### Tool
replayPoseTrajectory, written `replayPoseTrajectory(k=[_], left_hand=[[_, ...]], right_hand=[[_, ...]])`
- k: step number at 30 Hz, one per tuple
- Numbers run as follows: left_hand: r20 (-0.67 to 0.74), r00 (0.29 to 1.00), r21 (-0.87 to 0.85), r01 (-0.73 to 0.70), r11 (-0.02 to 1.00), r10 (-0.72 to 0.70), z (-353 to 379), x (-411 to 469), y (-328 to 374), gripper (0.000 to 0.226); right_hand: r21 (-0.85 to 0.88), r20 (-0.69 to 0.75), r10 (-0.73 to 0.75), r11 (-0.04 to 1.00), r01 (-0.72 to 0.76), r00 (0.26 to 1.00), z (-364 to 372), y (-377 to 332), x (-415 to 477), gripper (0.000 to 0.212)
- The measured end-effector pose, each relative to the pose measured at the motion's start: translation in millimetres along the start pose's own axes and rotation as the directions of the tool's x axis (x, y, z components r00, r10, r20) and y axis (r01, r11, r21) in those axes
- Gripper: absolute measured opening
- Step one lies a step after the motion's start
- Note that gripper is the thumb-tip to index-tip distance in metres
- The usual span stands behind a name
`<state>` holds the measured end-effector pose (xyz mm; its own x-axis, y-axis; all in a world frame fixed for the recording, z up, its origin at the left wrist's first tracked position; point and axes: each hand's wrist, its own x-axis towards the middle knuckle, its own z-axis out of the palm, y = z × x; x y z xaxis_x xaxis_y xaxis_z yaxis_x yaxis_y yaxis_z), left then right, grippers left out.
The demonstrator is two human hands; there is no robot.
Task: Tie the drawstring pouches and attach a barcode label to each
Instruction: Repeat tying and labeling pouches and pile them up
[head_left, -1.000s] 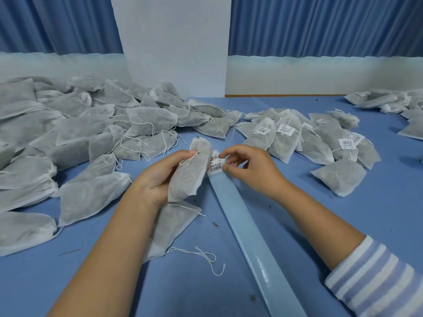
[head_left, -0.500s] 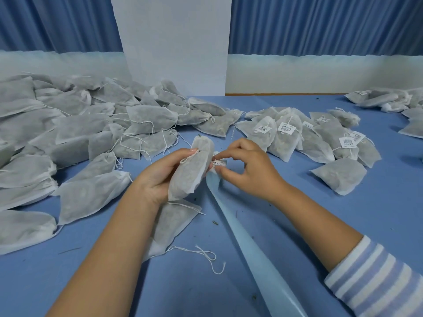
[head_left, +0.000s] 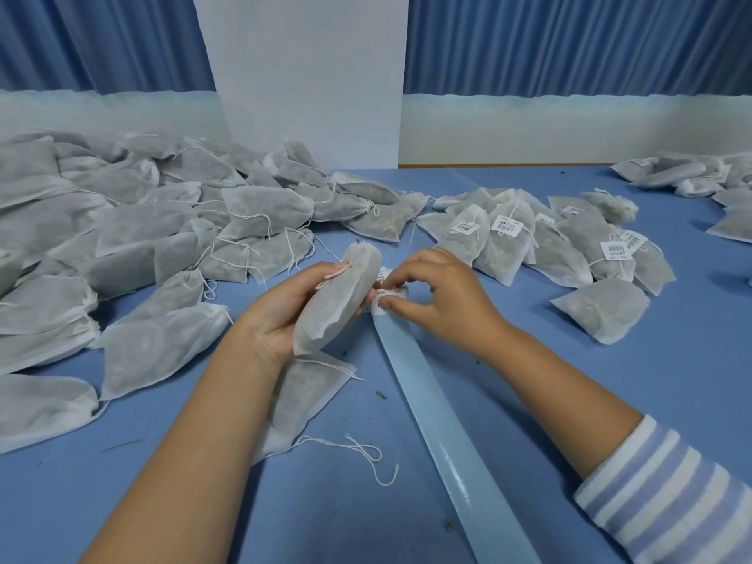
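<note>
My left hand (head_left: 280,307) grips a grey-white drawstring pouch (head_left: 337,299) upright above the blue table (head_left: 671,380), its tied neck at the top. Right beside it my right hand (head_left: 439,295) pinches a white barcode label (head_left: 390,295) at the far end of a long pale blue backing strip (head_left: 439,421). The label is curled up off the strip between thumb and forefinger. Another pouch (head_left: 309,396) lies flat under my left wrist with its loose string (head_left: 366,453) trailing toward me.
A big heap of unlabelled pouches (head_left: 122,238) covers the table's left side. Labelled pouches (head_left: 541,238) lie in a pile to the right of my hands. More pouches (head_left: 700,181) sit at the far right edge. A white pillar and blue curtain stand behind.
My right hand has peeled the label further off the strip's end and brought it closer to the pouch. My left hand has tilted the pouch slightly toward the label.
</note>
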<state>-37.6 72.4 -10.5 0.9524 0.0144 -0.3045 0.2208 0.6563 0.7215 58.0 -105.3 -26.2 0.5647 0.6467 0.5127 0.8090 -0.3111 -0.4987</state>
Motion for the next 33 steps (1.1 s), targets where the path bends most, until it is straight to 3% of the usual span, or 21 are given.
replayPoseTrajectory(k=[7, 19, 33], left_hand=[[-0.008, 1.0, 0.065, 0.003, 0.998, -0.002, 0, -1, 0, 0.021], [-0.026, 1.0, 0.082, 0.011, 0.997, -0.009, -4, 0, 2, 0.02], [-0.035, 0.999, 0.167, 0.035, 0.985, -0.03, -10, 4, 3, 0.017]], right_hand=[[0.129, 0.031, 0.058, 0.99, -0.062, 0.998, -1, 1, 1, 0.013], [0.16, 0.038, 0.026, 0.987, -0.032, 0.999, -2, 1, 1, 0.008], [0.243, 0.07, -0.032, 0.97, 0.014, 0.997, -9, -5, -2, 0.017]])
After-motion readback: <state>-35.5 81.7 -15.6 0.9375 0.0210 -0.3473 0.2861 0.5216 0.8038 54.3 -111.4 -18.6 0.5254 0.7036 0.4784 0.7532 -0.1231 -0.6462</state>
